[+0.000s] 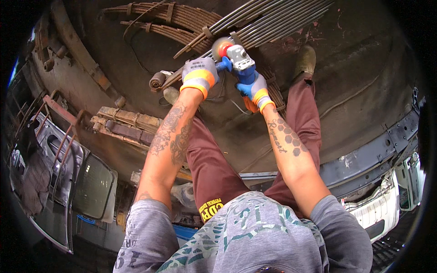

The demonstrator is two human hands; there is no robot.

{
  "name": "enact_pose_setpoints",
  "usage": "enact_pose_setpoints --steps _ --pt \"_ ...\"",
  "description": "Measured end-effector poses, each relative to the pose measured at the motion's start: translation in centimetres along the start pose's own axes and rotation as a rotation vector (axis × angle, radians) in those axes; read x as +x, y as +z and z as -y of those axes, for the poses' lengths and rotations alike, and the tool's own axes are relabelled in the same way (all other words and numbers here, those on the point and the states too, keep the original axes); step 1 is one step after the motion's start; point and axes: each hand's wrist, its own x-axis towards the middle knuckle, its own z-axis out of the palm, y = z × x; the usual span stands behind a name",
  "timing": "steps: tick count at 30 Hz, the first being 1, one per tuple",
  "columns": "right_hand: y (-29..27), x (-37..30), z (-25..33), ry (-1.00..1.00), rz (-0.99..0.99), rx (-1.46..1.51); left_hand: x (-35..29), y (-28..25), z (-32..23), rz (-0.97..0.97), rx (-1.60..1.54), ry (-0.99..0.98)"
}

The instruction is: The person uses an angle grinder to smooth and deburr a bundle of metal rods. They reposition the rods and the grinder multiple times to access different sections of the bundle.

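Dark floor (359,68) stretches between the right trouser leg (304,109) and a curved beam (364,152) at right; beyond the grinder (240,59), shiny metal bars (282,25) and rusty bars (182,16) hem in its head. The shiny bars run off the top edge. The disc (223,48) is blurred, and whether it touches metal is unclear. The left forearm partly covers a shoe (171,94). Both forearms reach forward: the gloved left hand (200,75) closes round the blue side handle (223,65), fingers mostly hidden; the right hand (256,90) wraps the grinder's blue body.
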Motion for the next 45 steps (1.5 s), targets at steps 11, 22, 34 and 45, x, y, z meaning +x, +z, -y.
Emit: enact_pose_setpoints --steps 11,22,34,45 --pt "-0.4 -0.6 -0.1 0.072 0.01 -0.094 -0.3 -0.7 -0.6 0.073 0.0 0.005" --pt "0.2 -1.4 -0.3 0.087 -0.008 -0.23 0.5 1.0 0.4 0.038 -0.038 0.056" --pt "-0.7 -0.7 2.8 -0.011 -0.081 -0.39 -2.5 -1.2 1.7 -0.205 -0.047 0.092" --pt "-8.6 -19.1 19.9 -0.287 0.062 -0.151 -31.6 -11.7 4.8 -0.651 -0.155 0.114"
